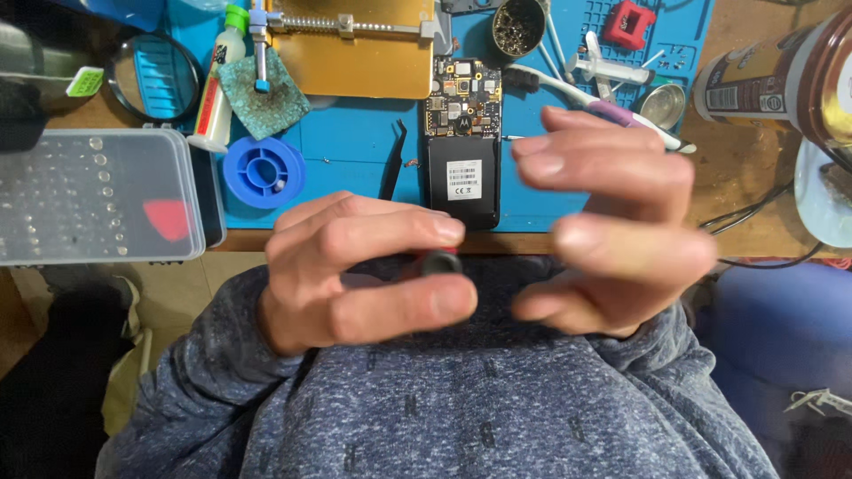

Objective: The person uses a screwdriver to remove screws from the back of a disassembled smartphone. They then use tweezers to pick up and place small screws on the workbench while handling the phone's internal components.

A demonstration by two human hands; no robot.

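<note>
Left hand pinches a small dark cylindrical tool between thumb and fingers, just below the opened phone; right hand open, blurred, empty, beside tool, not touching.

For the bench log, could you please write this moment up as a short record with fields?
View: head camera, looking down at the bench and lap
Left hand: pinches a small dark round-ended tool
Right hand: open, fingers spread, blurred, holding nothing visible
Work mat: blue
Opened phone: on the mat, circuit board exposed above black battery
Black tweezers: left of the phone
Blue spool: on the mat's left part
Clear parts box: far left, lid shut
</note>
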